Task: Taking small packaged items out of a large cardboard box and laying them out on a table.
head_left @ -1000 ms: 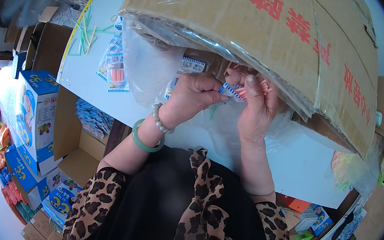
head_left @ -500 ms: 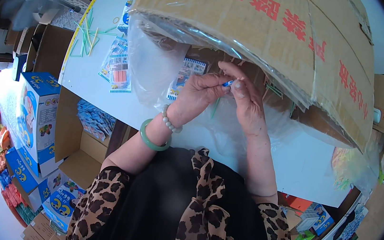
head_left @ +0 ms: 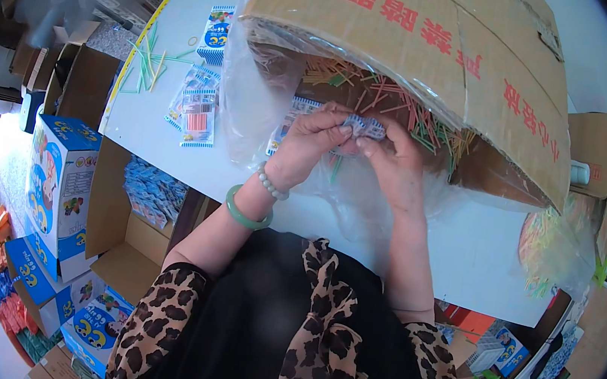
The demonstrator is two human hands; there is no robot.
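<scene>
Between my two hands, in front of the mouth of a large tipped cardboard box (head_left: 382,40), is a small blue-and-white plastic packet (head_left: 366,127). My left hand (head_left: 308,141) pinches its left end, and my right hand (head_left: 397,163) grips the right side with thumb and bent fingers. Thin red, green and pale yellow sticks (head_left: 390,98) lie loose inside the box. A similar printed packet (head_left: 280,132) lies behind my left hand, partly hidden by it. Clear plastic film (head_left: 241,114) hangs from the box onto the white table (head_left: 245,175).
More flat packets (head_left: 197,120) and a packet stack (head_left: 217,31) lie left of the box, near scattered green sticks (head_left: 148,64). An open carton of packets (head_left: 142,242) stands below the table's left edge. A clear bag of sticks (head_left: 551,239) is at the right.
The blue-and-white packet, earlier mostly hidden in my fingers, now shows spread between both hands. In the view, the box has shifted, and more of the sticks inside show.
</scene>
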